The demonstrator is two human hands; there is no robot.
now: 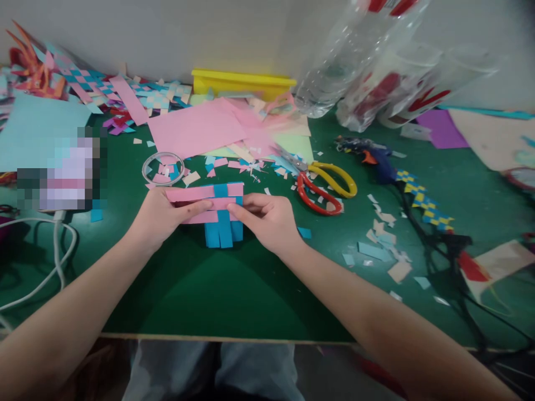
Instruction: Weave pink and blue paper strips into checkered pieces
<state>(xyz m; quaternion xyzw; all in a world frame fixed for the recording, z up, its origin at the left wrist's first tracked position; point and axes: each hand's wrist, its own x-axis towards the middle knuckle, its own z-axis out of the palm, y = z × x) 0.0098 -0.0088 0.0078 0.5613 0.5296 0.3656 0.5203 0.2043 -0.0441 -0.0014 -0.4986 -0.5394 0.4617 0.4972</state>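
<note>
Your left fingers [194, 210], right fingers [243, 216] pinch woven paper [223, 221]; likely light, easily creased; hold edges, nine and three o'clock.

Soft, dim light, slight haze, glints on clear bottle [330, 61], pixelated patch [67, 172] at left

Over a green table [200, 301], the person's left-hand grip [161, 218] and right-hand grip [270, 220] pinch a paper weave [222, 204] of pink and blue strips, thumbs on top. Beyond lie small scraps [220, 162] and a clear ring [183, 170]; near the right-hand grip, scissors [305, 169] with red and yellow handles; farther right, a glue gun [383, 167].
</note>
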